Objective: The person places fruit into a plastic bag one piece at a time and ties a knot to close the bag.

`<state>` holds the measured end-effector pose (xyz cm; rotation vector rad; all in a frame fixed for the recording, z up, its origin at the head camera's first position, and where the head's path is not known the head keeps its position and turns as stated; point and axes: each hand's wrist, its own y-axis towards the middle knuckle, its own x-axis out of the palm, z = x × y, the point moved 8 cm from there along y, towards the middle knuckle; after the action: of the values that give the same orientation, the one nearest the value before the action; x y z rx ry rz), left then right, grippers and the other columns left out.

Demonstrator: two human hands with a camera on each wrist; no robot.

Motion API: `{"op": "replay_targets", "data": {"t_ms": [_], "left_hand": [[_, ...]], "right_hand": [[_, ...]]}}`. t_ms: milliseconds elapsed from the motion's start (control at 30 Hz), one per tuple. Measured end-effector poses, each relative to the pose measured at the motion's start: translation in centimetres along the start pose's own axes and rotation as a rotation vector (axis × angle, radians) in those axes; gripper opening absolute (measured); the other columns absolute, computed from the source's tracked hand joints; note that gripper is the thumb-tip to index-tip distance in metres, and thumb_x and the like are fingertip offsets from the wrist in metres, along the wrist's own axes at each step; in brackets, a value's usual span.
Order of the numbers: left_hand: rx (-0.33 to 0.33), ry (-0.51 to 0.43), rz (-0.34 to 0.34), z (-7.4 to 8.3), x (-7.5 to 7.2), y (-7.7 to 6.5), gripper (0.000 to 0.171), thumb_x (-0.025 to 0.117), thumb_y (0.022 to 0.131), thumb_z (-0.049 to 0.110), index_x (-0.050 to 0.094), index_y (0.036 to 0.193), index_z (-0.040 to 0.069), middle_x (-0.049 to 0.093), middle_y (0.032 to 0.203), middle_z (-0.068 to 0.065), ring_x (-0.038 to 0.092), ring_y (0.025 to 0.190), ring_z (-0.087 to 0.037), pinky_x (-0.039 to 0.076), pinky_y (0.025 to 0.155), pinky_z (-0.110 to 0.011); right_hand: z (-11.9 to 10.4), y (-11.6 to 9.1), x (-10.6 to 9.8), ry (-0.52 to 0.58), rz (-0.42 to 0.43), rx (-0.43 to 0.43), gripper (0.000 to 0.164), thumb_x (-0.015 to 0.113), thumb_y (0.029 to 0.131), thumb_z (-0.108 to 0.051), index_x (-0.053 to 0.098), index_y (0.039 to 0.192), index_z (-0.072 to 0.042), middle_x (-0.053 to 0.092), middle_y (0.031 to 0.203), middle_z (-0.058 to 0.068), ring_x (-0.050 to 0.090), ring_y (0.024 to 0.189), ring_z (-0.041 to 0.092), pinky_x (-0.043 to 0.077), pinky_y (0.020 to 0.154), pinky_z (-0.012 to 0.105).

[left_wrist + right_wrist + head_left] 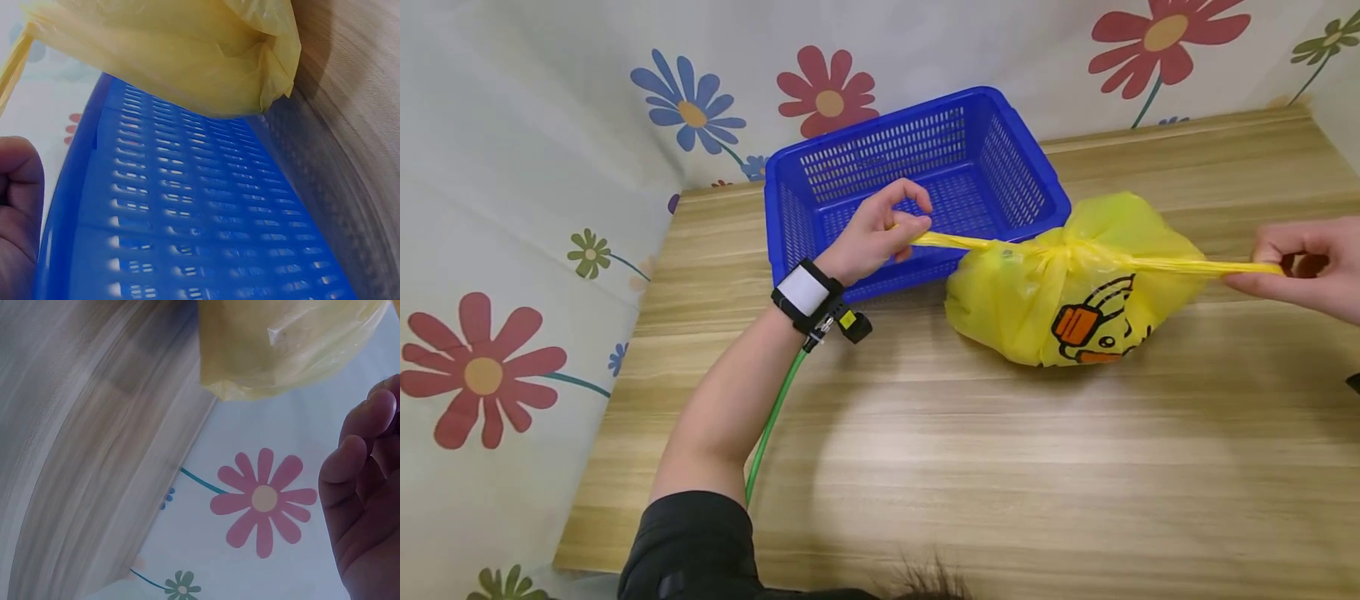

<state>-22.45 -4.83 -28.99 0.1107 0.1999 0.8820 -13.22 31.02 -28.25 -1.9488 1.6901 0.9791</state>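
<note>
A full yellow plastic bag (1022, 300) with a cartoon face printed on it rests on the table, its neck drawn together at the top. Over the basket, my left hand (880, 229) pinches one twisted handle of the bag, pulled taut to the left. My right hand (1311, 262), at the right edge of the head view, pinches the other handle, stretched straight to the right. The bag's side (187, 56) hangs beside the basket wall in the left wrist view. In the right wrist view its yellow end (281, 350) shows above the curled fingers (344, 465). What the bag contains is hidden.
A blue perforated basket (880, 137) stands behind and left of the bag, close against it. The wooden table (1000, 475) meets a flower-patterned curtain (962, 50) at the back and left. A green cable (775, 408) runs along my left forearm.
</note>
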Motion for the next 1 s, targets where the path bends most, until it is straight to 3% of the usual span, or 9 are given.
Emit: {"op": "replay_targets", "data": {"t_ms": [200,400,467,667,833,1000], "left_hand": [[-0.001,-0.052,0.013,-0.5,-0.3,-0.2,0.008,0.048,0.098,-0.005,0.043,0.105,-0.005,0.04,0.053,-0.004,0.031,0.047,-0.026,0.034,0.049,-0.031],[-0.01,-0.012,0.054,-0.5,-0.8,0.0,0.008,0.05,0.098,-0.004,0.045,0.104,-0.003,0.038,0.051,-0.001,0.033,0.045,-0.019,0.034,0.048,-0.028],[-0.01,0.027,0.05,-0.1,-0.4,0.2,0.008,0.051,0.098,-0.003,0.046,0.105,-0.002,0.035,0.051,-0.001,0.033,0.044,-0.018,0.033,0.047,-0.028],[-0.08,0.154,-0.006,0.4,1.1,0.6,0.014,0.053,0.099,0.004,0.046,0.111,-0.002,0.032,0.053,-0.004,0.029,0.043,-0.019,0.025,0.045,-0.027],[-0.084,0.201,-0.075,0.2,2.1,0.5,0.014,0.052,0.1,0.007,0.048,0.112,-0.001,0.034,0.054,-0.004,0.03,0.043,-0.02,0.027,0.045,-0.028],[-0.101,0.214,-0.119,-0.2,2.7,0.4,0.011,0.053,0.101,0.008,0.051,0.11,0.003,0.034,0.055,-0.005,0.031,0.044,-0.02,0.027,0.046,-0.028]], "right_hand": [[1.5,-0.1,-0.5,-0.01,0.029,0.059,0.039,0.069,0.084,0.004,0.046,0.058,-0.012,0.037,0.052,-0.003,0.032,0.046,0.009,0.021,0.039,0.03],[0.5,0.3,-0.1,-0.206,-0.004,0.071,0.038,0.068,0.087,-0.005,0.042,0.059,-0.01,0.033,0.051,0.0,0.029,0.043,0.01,0.023,0.04,0.028],[0.3,0.5,-0.2,-0.222,0.001,0.064,0.04,0.068,0.087,-0.006,0.04,0.058,-0.011,0.032,0.05,0.0,0.028,0.043,0.01,0.022,0.04,0.028],[1.5,0.4,-0.4,-0.124,0.027,0.103,0.039,0.067,0.087,-0.003,0.04,0.059,-0.01,0.035,0.052,-0.002,0.03,0.045,0.01,0.024,0.04,0.028],[1.0,0.5,0.2,-0.206,0.011,0.048,0.033,0.069,0.081,0.004,0.048,0.061,-0.012,0.045,0.06,-0.011,0.036,0.052,0.006,0.029,0.044,0.02],[0.4,0.3,0.8,-0.292,-0.024,0.016,0.032,0.071,0.078,0.003,0.05,0.064,-0.016,0.049,0.063,-0.012,0.037,0.049,0.009,0.03,0.043,0.021]]}}
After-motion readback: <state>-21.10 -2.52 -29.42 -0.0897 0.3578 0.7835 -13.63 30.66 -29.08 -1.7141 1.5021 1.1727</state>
